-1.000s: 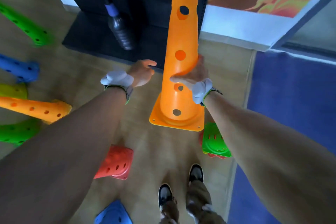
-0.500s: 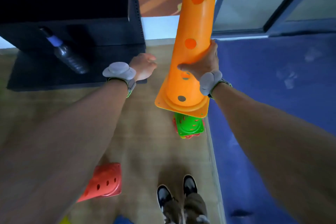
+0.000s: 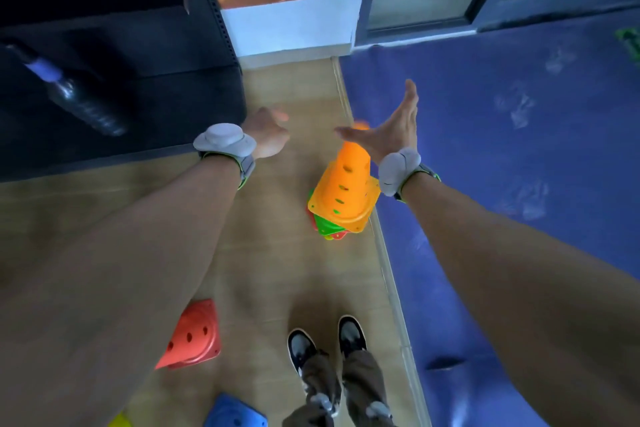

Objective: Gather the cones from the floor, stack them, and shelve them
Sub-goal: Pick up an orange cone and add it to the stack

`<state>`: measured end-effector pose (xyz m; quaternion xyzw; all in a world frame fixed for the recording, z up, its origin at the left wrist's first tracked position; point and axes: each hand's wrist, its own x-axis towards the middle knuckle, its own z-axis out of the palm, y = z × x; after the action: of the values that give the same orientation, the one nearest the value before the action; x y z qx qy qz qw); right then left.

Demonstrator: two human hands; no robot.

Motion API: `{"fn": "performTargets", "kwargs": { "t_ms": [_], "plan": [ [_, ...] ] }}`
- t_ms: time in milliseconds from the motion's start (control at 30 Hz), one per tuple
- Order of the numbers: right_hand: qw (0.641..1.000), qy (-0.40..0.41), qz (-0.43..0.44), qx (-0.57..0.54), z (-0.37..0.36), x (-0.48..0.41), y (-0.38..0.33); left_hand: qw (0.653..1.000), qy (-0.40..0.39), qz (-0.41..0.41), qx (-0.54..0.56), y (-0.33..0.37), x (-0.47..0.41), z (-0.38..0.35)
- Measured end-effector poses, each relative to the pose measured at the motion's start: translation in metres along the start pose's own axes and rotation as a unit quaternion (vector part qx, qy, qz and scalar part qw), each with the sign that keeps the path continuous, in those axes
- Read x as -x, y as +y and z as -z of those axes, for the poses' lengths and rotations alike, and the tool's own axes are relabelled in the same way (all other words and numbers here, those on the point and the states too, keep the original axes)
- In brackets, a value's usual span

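Orange cone sits on top of the stack on the wood floor, right at the edge of the blue mat. Right hand is spread flat above its tip, grasping nothing; left hand loosely curled, empty. Open floor between stack and black shelf. Red cone and blue cone lie near the shoes.

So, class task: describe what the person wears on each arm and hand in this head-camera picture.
Both forearms are bare, with no sleeves or gloves. The left wrist carries a rounded grey device on a dark strap with a green edge. The right wrist carries a matching grey device on a similar dark, green-edged strap.
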<state>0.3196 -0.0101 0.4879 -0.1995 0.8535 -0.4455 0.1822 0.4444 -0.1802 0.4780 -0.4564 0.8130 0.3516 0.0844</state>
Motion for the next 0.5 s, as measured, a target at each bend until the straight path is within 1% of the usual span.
{"fn": "performTargets", "kwargs": {
  "t_ms": [67, 167, 333, 400, 500],
  "plan": [
    [1.000, 0.000, 0.006, 0.014, 0.005, 0.000, -0.007, 1.000, 0.005, -0.001, 0.002, 0.005, 0.005, 0.004],
    [0.997, -0.029, 0.020, 0.064, 0.013, 0.008, -0.025, 1.000, 0.014, -0.008, 0.017, 0.013, 0.024, 0.018],
    [0.986, -0.109, 0.044, 0.121, -0.004, 0.025, -0.058, 0.999, 0.032, -0.010, 0.036, 0.005, 0.065, 0.035],
    [0.977, -0.155, 0.066, 0.134, -0.019, 0.039, -0.074, 0.997, 0.053, 0.008, 0.053, -0.012, 0.087, 0.045],
    [0.959, -0.233, 0.097, 0.132, -0.052, 0.070, -0.105, 0.985, 0.104, 0.083, 0.111, -0.058, 0.123, 0.064]
  ]
}}
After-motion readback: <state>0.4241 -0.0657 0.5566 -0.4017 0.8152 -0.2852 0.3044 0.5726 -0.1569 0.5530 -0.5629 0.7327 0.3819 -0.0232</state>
